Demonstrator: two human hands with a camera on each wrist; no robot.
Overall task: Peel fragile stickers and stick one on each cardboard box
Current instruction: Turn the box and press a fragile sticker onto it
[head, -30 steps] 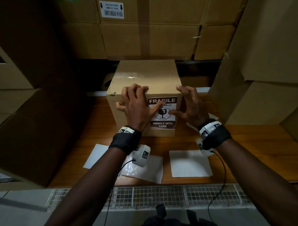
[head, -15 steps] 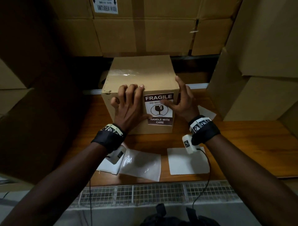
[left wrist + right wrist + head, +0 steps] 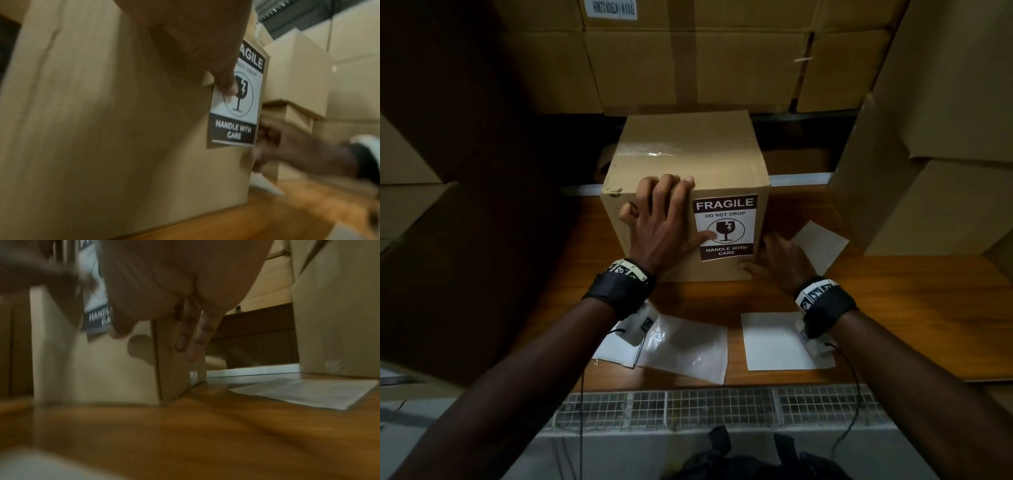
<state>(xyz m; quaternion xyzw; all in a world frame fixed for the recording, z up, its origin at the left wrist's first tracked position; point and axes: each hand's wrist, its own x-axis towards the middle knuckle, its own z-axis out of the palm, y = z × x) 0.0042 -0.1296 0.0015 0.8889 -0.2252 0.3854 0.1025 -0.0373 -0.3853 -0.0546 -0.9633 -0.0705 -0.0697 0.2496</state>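
A taped cardboard box (image 3: 685, 154) stands on the wooden table, with a brown-and-white FRAGILE sticker (image 3: 726, 228) on its near face. My left hand (image 3: 664, 219) lies flat on that face, fingers reaching the top edge and thumb pressing the sticker (image 3: 236, 104) beside the glass symbol. My right hand (image 3: 777, 257) is low at the box's bottom right corner, with straight fingers (image 3: 193, 337) along the right side (image 3: 174, 369) and the thumb on the front. It holds nothing.
White backing sheets (image 3: 780, 342) and a clear plastic sleeve (image 3: 688, 346) lie on the table's (image 3: 928, 301) near part; another sheet (image 3: 822, 245) lies right of the box. Large cartons (image 3: 945, 137) stand on the right, behind and on the left. A wire grille (image 3: 705, 407) runs along the near edge.
My right hand dropped from the sticker's right edge to the box's lower right corner. My left hand flattened, and its thumb slid lower on the sticker.
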